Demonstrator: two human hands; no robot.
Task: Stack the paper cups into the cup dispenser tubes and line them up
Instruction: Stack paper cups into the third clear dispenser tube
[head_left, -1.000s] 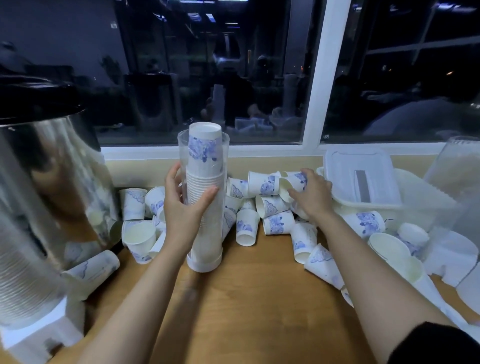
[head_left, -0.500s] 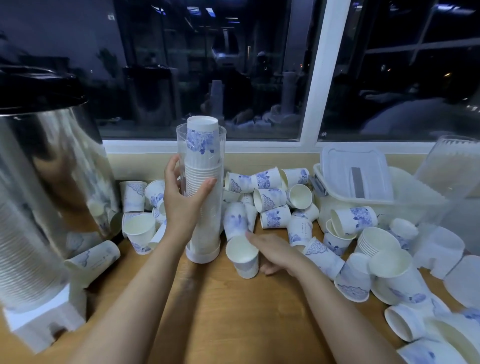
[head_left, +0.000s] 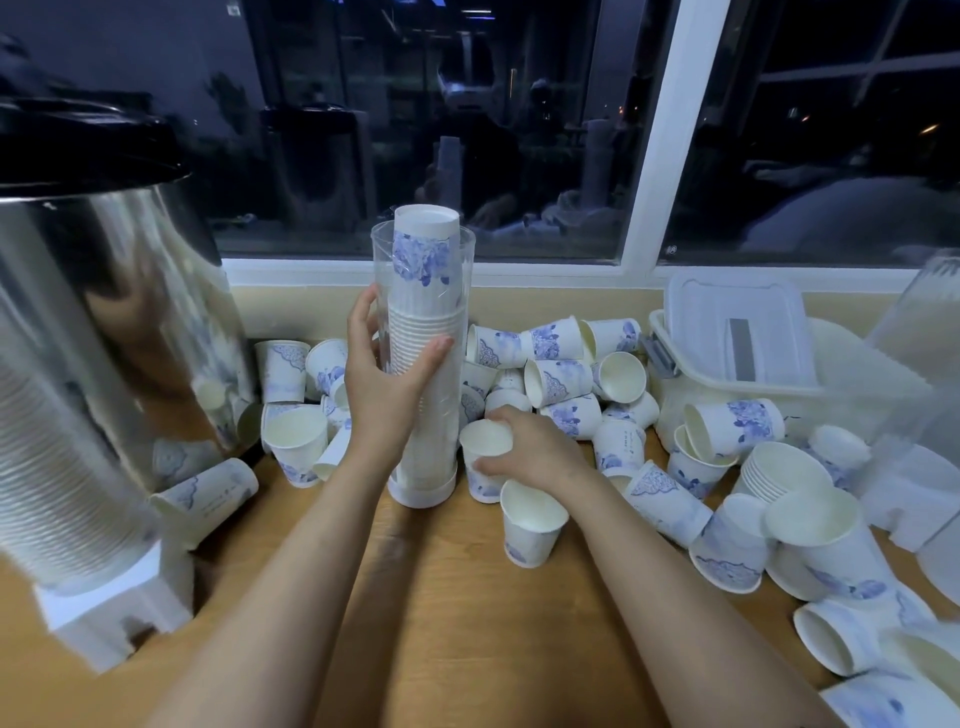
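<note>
Standing upright at frame centre, the clear tube (head_left: 422, 488) holds a stack of cups (head_left: 423, 270), the topmost protruding above its rim. Left hand (head_left: 382, 387) wraps the tube at mid-height. Right hand (head_left: 535, 449) grips one upright cup (head_left: 485, 441) beside the tube's base.

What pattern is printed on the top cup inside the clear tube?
The top cup has a blue flower print on white; head view shows it.
</note>
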